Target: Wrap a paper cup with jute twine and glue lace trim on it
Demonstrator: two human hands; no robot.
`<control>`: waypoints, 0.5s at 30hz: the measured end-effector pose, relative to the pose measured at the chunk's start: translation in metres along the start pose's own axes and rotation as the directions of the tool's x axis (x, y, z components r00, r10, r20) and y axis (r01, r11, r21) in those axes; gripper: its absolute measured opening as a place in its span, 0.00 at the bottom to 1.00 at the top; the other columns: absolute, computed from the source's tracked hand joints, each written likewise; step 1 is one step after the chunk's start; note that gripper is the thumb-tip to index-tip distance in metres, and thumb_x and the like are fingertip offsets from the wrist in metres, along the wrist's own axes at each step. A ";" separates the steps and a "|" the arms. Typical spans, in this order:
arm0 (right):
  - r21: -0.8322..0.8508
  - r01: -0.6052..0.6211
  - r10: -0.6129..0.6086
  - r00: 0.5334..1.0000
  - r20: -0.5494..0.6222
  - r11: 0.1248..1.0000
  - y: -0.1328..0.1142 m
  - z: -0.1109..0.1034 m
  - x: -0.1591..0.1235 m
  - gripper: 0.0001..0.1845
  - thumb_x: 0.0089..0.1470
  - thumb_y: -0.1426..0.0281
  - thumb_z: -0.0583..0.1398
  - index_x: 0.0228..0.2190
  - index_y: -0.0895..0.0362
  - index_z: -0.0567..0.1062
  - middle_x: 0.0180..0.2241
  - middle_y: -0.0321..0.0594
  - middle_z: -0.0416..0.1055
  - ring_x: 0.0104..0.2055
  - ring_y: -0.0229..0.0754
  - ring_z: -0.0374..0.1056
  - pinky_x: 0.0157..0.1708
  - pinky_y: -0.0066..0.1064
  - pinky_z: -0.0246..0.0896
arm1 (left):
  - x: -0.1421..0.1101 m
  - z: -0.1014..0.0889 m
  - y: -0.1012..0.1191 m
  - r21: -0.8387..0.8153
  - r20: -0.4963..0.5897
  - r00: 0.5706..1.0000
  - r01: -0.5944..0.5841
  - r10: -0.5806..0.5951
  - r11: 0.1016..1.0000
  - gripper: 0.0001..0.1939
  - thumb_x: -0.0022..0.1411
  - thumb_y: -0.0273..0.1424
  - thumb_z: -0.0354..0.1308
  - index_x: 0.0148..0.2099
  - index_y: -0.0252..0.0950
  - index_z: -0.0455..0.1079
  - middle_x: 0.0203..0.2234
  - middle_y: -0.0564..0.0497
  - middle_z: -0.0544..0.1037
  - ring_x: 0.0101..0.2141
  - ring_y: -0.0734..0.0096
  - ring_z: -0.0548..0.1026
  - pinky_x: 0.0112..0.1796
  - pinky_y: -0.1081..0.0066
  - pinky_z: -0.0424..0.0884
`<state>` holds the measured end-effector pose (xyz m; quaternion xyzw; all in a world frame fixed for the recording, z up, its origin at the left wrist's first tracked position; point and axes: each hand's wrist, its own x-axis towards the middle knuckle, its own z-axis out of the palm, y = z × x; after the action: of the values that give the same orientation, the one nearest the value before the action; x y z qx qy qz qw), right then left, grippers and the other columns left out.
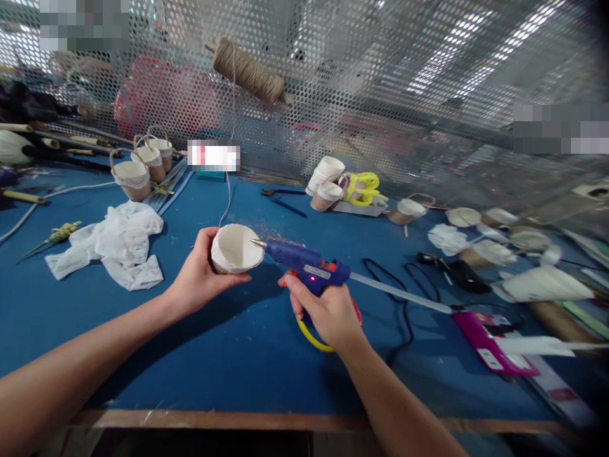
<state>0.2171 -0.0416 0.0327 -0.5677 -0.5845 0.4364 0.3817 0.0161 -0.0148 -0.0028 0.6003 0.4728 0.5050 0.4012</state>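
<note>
My left hand [200, 273] is wrapped round a small paper cup [233, 251], its white inside tilted toward me and a pale lace band about its rim. In my right hand [330, 314] is a blue hot glue gun [299, 260] with a small red light lit and a long glue stick [399, 293] coming out of its back. The metal nozzle points left, at the cup's right rim; whether it touches cannot be told. Twine [229, 197] hangs down behind the cup from a spool [247, 68]. Red-and-yellow scissors or a similar loop [316, 337] lie partly hidden under my right hand.
White lace [117, 244] lies at left, with several handled cups [133, 178] behind it. Pliers [285, 198], stacked cups [326, 174] and yellow-handled scissors [364, 188] stand toward the mesh. At right are more cups, a black cord [406, 317] and a magenta power strip [490, 343].
</note>
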 end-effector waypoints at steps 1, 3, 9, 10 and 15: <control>-0.062 -0.013 0.012 1.000 -0.019 0.998 -0.001 -0.002 0.000 0.16 0.47 0.57 0.61 0.23 0.58 0.71 0.10 0.30 0.61 0.14 0.34 0.58 0.17 0.29 0.58 | 0.001 -0.001 -0.001 0.025 0.001 1.000 -0.008 0.008 1.000 0.33 0.41 0.34 0.68 0.46 0.37 0.53 0.40 0.49 0.70 0.41 0.64 0.71 0.42 0.64 0.69; -0.158 -0.017 0.012 0.999 -0.036 0.987 -0.004 -0.005 -0.001 0.15 0.46 0.58 0.62 0.21 0.57 0.70 0.10 0.31 0.62 0.13 0.35 0.59 0.17 0.29 0.59 | 0.002 -0.003 -0.002 0.077 0.008 0.999 -0.037 0.037 0.996 0.32 0.42 0.34 0.67 0.46 0.38 0.54 0.39 0.49 0.70 0.40 0.64 0.71 0.41 0.64 0.69; -0.195 0.045 -0.040 0.999 0.029 0.980 -0.002 -0.016 0.001 0.17 0.47 0.56 0.61 0.21 0.57 0.70 0.10 0.31 0.62 0.14 0.35 0.60 0.18 0.30 0.60 | 0.003 -0.007 -0.002 0.202 0.044 0.992 -0.121 0.114 0.972 0.31 0.43 0.35 0.67 0.45 0.38 0.54 0.40 0.48 0.69 0.40 0.63 0.71 0.40 0.63 0.68; -0.152 0.057 -0.051 0.998 0.043 0.987 0.000 -0.018 0.002 0.17 0.48 0.55 0.60 0.22 0.57 0.71 0.11 0.31 0.62 0.14 0.35 0.60 0.18 0.29 0.60 | 0.003 -0.007 -0.001 0.195 0.046 0.993 -0.116 0.109 0.974 0.31 0.43 0.35 0.67 0.46 0.38 0.54 0.40 0.48 0.69 0.40 0.63 0.71 0.40 0.63 0.68; -0.057 0.087 -0.084 0.996 0.038 0.995 0.005 -0.024 0.007 0.20 0.49 0.53 0.59 0.26 0.59 0.72 0.10 0.30 0.60 0.12 0.32 0.56 0.14 0.27 0.55 | 0.002 -0.005 0.003 0.145 0.068 0.996 -0.069 0.059 0.987 0.31 0.43 0.34 0.66 0.46 0.38 0.53 0.39 0.49 0.70 0.40 0.64 0.71 0.40 0.65 0.67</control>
<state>0.2407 -0.0325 0.0357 -0.5451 -0.6275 0.4125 0.3727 0.0115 -0.0131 0.0010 0.6589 0.4763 0.4621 0.3542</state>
